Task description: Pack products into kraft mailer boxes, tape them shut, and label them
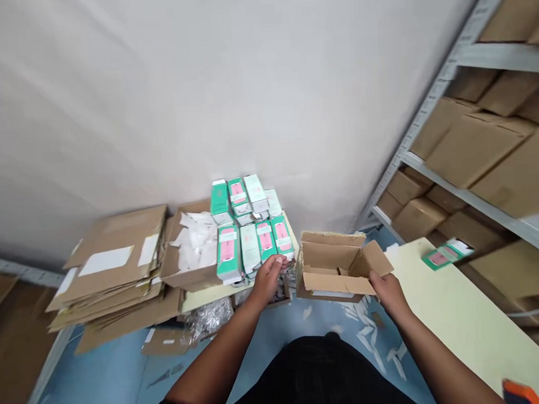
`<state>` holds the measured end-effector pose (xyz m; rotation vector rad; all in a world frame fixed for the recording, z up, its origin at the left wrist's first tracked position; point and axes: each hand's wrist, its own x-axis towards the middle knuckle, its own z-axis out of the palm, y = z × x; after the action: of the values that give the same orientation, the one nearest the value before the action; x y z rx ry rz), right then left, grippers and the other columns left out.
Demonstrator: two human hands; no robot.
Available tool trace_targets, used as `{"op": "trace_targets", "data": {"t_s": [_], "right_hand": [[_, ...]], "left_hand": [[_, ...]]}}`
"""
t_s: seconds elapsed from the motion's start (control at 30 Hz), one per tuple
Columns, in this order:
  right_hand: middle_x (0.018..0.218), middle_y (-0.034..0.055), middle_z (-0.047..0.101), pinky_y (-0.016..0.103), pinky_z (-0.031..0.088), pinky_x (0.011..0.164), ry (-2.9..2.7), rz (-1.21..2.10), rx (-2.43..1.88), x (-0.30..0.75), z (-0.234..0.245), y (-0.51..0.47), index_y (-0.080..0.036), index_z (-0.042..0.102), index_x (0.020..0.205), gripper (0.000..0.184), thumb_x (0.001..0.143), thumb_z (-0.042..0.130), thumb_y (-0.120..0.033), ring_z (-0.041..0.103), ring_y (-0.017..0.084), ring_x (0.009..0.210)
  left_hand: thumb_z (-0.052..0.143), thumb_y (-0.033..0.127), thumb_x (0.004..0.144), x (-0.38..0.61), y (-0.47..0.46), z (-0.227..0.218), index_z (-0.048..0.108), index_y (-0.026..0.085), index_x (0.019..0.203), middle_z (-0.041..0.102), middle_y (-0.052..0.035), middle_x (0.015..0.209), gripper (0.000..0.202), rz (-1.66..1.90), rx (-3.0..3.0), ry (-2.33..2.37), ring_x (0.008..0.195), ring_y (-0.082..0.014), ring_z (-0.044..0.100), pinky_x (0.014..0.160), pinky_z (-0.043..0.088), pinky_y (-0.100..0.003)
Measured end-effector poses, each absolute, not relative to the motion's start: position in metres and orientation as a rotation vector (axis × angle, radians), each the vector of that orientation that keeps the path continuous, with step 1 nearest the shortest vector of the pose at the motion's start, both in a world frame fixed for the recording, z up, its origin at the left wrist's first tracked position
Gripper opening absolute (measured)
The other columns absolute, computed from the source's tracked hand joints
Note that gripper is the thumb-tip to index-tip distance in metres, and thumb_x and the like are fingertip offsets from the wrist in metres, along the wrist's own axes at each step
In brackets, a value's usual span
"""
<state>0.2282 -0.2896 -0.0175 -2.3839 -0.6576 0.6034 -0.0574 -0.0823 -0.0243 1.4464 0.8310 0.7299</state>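
Note:
An open brown cardboard box [327, 284] is held out in front of me, its flaps up and a loose bit of cardboard inside. My right hand [388, 289] grips its right side by a flap. My left hand [270, 278] has its fingers curled together just left of the box, by the front of the stacked small cartons. Whatever it may pinch is too small to make out. Those cartons are green with pink panels [265, 239] or pale mint [250, 245], standing in rows on a table.
An open box of white packing paper [199, 245] stands left of the cartons, beside flattened cardboard [113, 246]. Bubble wrap [210, 316] and paper scraps [369, 329] lie low down. On the right-hand table [465, 312] are a green carton [446, 254] and an orange-black tool [521, 392]. Shelves [467, 182] hold boxes.

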Motion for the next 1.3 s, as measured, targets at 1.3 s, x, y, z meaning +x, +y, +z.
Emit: {"op": "trace_targets", "data": {"t_s": [1.3], "right_hand": [[0.05,0.0022,0.048,0.027,0.032,0.048,-1.221,0.807,-2.17,0.041,0.058,-0.089,-0.021,0.048,0.049,0.044,0.074,0.052,-0.058,0.047,0.017,0.052]], "left_hand": [[0.09,0.032,0.061,-0.279,0.195,-0.086,0.042,0.009,0.149,0.039,-0.0368,0.152,0.103,-0.066,1.782,1.809,0.129,-0.0478,0.057,0.1,0.049,-0.053]]}}
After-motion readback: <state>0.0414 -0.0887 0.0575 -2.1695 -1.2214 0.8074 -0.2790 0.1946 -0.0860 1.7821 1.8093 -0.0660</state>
